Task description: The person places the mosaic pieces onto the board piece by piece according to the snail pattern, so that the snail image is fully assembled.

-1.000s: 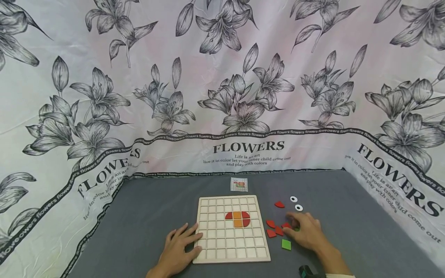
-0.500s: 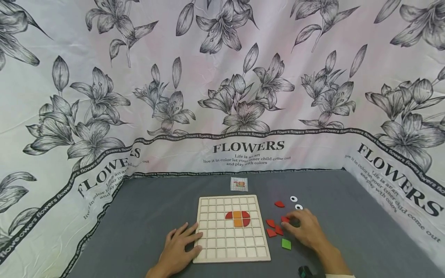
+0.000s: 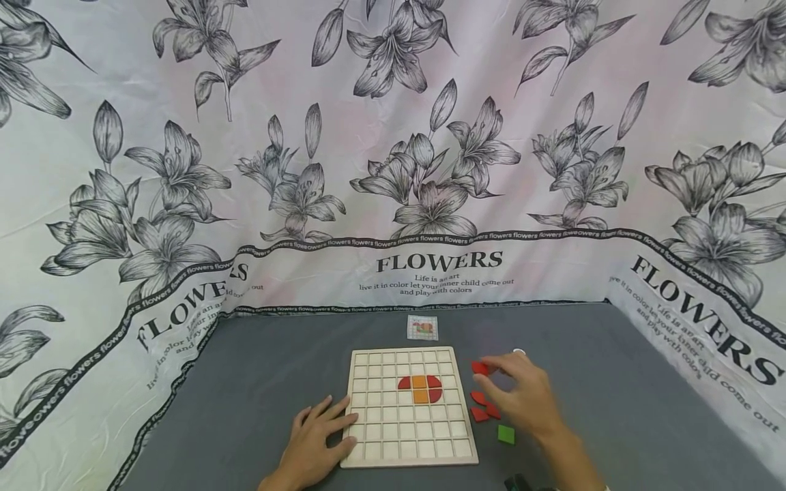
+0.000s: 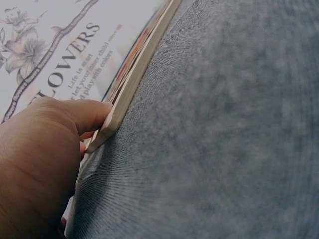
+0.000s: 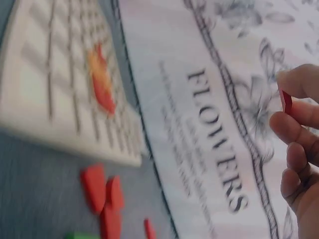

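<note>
A pale wooden grid board [image 3: 399,433] lies on the grey cloth. My left hand [image 3: 316,436] rests at its left edge with fingers spread; in the left wrist view the thumb [image 4: 92,113] touches the rim near a corner. Orange squares [image 3: 419,389] and red rounded pieces [image 3: 434,389] sit together in its upper middle cells. Right of the board, my right hand [image 3: 525,395] is raised and pinches a small red piece [image 5: 286,102] between thumb and fingertips. Below that hand lie several loose red pieces [image 3: 479,414] and a green square [image 3: 506,435].
A small printed picture card [image 3: 422,328] lies behind the board. One white ring-like disc [image 3: 519,352] peeks out behind my right hand. A flower-printed curtain [image 3: 430,273] closes off the back and sides of the table.
My right hand has lifted a red piece off the cloth and moved up and left toward the board's right edge, covering one white disc. My left hand has stayed in place.
</note>
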A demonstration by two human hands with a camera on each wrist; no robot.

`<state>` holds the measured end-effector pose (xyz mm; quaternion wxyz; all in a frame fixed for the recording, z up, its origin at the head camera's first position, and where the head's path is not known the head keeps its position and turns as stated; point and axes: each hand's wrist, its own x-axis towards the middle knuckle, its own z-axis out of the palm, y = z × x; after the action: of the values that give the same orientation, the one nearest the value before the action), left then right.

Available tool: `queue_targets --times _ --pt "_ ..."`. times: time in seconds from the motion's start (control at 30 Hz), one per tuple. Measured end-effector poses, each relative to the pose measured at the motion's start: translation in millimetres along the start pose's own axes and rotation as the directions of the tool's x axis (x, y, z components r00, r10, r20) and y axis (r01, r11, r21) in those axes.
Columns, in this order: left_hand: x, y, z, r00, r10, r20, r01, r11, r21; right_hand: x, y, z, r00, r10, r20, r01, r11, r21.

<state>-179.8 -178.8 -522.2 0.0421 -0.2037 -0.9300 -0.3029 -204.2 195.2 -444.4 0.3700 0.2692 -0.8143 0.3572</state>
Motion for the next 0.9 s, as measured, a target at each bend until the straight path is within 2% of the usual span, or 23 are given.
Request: queue_targets --times 0.13,0.4,0.53,0.9 --pt "0.5 -0.4 0.6 1.000 -0.005 0.006 0.005 1.000 0.001 8.7 -11.9 10.5 0.999 -0.043 -0.023 0.044 0.999 0.031" --pt "1.0 -1.7 0.6 1.000 -0.018 0.020 0.018 1.000 -0.002 13.3 -28.1 41.1 0.998 -0.037 -0.052 0.042 0.995 0.093" --pt "1.4 -1.9 0.5 1.000 -0.019 0.022 0.019 1.000 -0.006 14.1 -34.8 55.9 0.998 -0.039 -0.043 0.043 0.994 0.099" --pt "1.1 -3.1 1.3 1.000 -0.015 0.020 0.015 1.000 -0.004 12.2 -36.1 92.9 0.999 0.035 -0.030 -0.031 0.994 0.101"
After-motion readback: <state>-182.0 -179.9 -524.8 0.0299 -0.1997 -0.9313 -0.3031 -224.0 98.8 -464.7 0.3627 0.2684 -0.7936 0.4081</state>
